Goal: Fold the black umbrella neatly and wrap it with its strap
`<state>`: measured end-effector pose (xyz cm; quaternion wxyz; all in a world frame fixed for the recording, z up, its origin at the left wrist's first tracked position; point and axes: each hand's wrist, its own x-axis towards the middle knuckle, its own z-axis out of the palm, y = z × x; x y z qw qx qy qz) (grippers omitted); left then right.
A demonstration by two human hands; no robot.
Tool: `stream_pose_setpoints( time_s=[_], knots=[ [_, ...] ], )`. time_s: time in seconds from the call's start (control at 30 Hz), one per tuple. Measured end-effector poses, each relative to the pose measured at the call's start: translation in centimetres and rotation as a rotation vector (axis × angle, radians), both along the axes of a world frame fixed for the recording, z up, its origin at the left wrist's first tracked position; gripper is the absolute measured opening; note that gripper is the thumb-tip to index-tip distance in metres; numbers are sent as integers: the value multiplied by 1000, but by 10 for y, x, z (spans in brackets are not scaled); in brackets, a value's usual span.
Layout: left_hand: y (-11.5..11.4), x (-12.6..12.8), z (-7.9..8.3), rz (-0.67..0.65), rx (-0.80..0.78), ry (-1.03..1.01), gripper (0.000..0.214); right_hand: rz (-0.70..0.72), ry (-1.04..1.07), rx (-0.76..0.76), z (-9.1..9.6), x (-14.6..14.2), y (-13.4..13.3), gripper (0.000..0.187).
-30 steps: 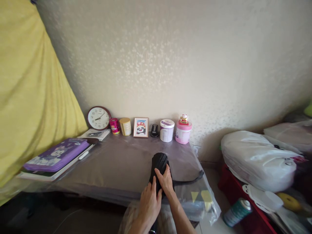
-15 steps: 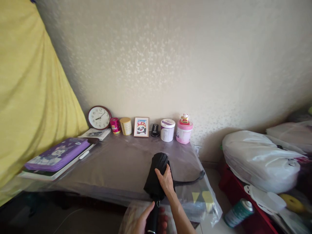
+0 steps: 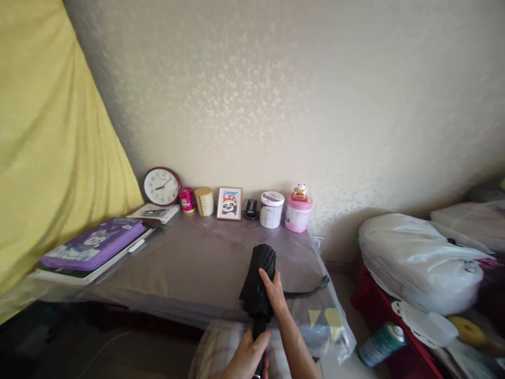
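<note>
A folded black umbrella points away from me over the table's front edge, its canopy bunched around the shaft. My left hand is wrapped round its handle at the bottom of the view. Higher up, my right hand grips the canopy from the right side, thumb on top; its other fingers are partly hidden. The umbrella's black strap stretches out to the right over the plastic-covered tabletop.
Along the wall stand a clock, tins, a picture frame, a white tub and a pink tub with a cat figurine. A purple case lies at left. At right are a spray can and white bags.
My left hand has closed round the umbrella's handle, its thumb now across it. The umbrella and my right hand have shifted slightly to the right, and the canopy looks narrower.
</note>
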<state>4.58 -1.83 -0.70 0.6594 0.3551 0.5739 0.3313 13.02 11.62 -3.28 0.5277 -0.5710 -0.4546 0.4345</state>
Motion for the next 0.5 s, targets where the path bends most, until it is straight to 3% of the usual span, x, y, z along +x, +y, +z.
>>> stream_pose_setpoints(
  time_s=[0.13,0.23,0.4,0.5],
  knots=[
    [4,4,-28,-89,267,385,34,-25,73,-43,3,4,-8,66],
    [6,4,-39,-138,327,618,42,-45,111,-54,6,5,-12,64],
    [1,5,-27,-224,332,914,48,-83,198,-99,14,2,-14,63],
    [-4,2,-12,-213,367,890,54,-28,346,-129,22,4,-16,65]
  ],
)
